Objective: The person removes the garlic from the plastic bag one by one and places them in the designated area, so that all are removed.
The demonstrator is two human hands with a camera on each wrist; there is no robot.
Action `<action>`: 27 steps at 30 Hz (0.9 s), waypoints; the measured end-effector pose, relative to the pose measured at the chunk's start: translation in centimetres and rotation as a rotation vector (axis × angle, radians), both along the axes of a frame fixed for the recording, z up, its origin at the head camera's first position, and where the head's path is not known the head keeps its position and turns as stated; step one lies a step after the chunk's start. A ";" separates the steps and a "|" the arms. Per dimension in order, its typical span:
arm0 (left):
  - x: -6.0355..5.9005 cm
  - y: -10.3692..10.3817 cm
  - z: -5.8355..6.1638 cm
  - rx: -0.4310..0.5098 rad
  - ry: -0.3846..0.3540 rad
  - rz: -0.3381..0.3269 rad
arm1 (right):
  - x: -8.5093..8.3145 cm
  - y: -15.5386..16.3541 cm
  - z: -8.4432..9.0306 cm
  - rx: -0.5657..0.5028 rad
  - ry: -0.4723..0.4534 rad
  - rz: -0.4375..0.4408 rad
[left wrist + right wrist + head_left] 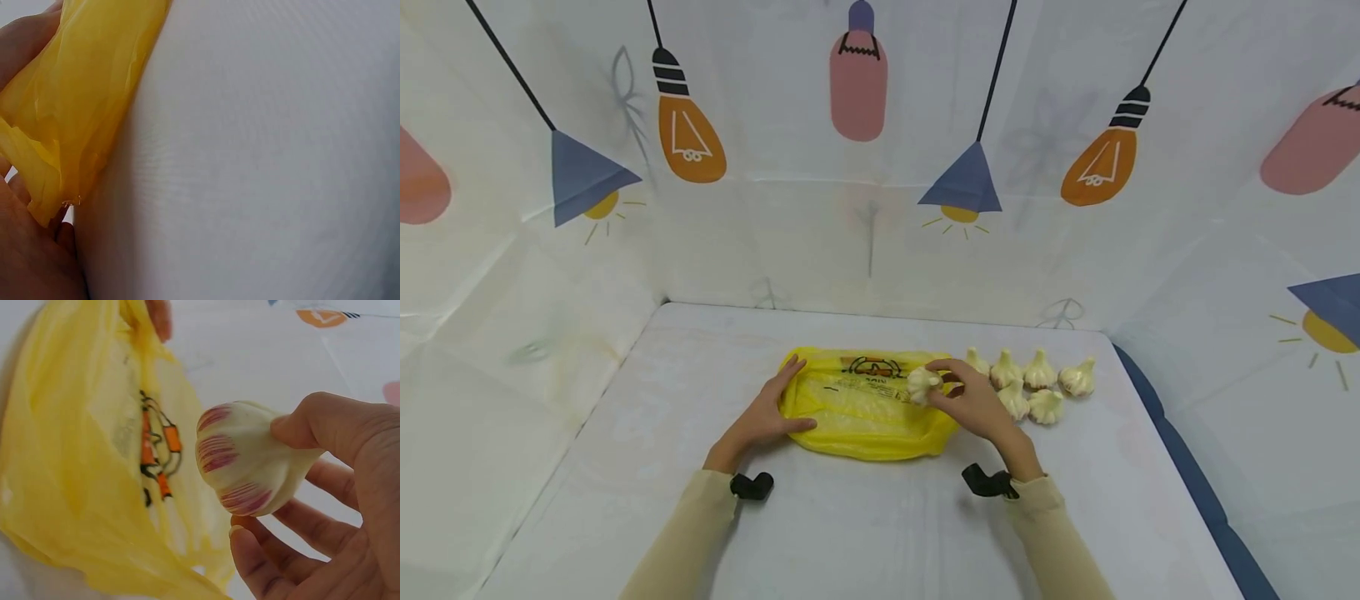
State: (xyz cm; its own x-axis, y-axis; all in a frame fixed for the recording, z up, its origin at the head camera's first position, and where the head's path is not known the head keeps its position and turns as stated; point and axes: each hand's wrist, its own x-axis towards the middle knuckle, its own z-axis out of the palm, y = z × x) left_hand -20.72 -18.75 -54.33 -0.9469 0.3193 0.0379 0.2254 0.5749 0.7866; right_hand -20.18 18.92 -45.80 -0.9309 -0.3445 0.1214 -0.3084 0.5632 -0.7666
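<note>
A yellow plastic bag [850,421] with a dark and orange print lies across the middle of the table. My left hand [767,408] holds the bag's left end, thumb at the near side and fingers at the far side. In the left wrist view, thin folds of the bag [94,81] hang between its fingers. Above the bag's right part, my right hand [973,404] pinches a garlic bulb [240,459] between thumb and fingertips. The bulb is white with purple streaks. More garlic bulbs [1040,371], several in all, sit just right of that hand, partly hidden by it.
The white-covered table [850,533] ends in a dark blue edge [1180,458] on the right. A white sheet [775,233] printed with lamps and bulbs hangs behind it and along both sides. Each wrist carries a black camera mount [752,486].
</note>
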 end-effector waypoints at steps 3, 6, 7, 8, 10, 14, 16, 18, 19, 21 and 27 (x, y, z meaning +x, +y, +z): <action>-0.2 0.1 0.0 -0.015 -0.003 -0.012 | 0.2 1.4 0.9 -0.019 0.022 -0.035; -0.3 0.0 -0.1 -0.024 -0.004 -0.021 | 0.5 2.9 1.8 -0.026 0.037 -0.077; -0.4 -0.1 -0.1 -0.026 -0.008 -0.022 | 0.5 3.5 2.0 -0.024 0.046 -0.090; -0.4 -0.1 0.0 -0.029 -0.012 -0.020 | 0.6 4.0 2.2 -0.027 0.049 -0.104; -0.5 -0.1 0.0 -0.028 -0.014 -0.025 | 0.7 5.1 2.5 -0.022 0.062 -0.137; -0.6 0.0 0.3 -0.033 -0.015 -0.033 | 0.9 7.5 2.8 -0.030 0.076 -0.190; -0.5 0.1 0.5 -0.026 -0.020 -0.034 | 1.0 8.6 2.8 -0.028 0.084 -0.223; -0.6 0.0 0.5 -0.019 -0.027 -0.031 | 1.1 9.7 2.7 -0.016 0.094 -0.256; -0.6 0.0 0.5 -0.015 -0.030 -0.029 | 1.2 10.3 2.6 -0.011 0.097 -0.275; -0.6 0.0 0.5 -0.010 -0.038 -0.027 | 1.4 11.2 2.5 0.005 0.101 -0.313; -0.6 -0.2 0.3 -0.008 -0.043 -0.023 | 1.9 14.1 2.0 0.023 0.127 -0.436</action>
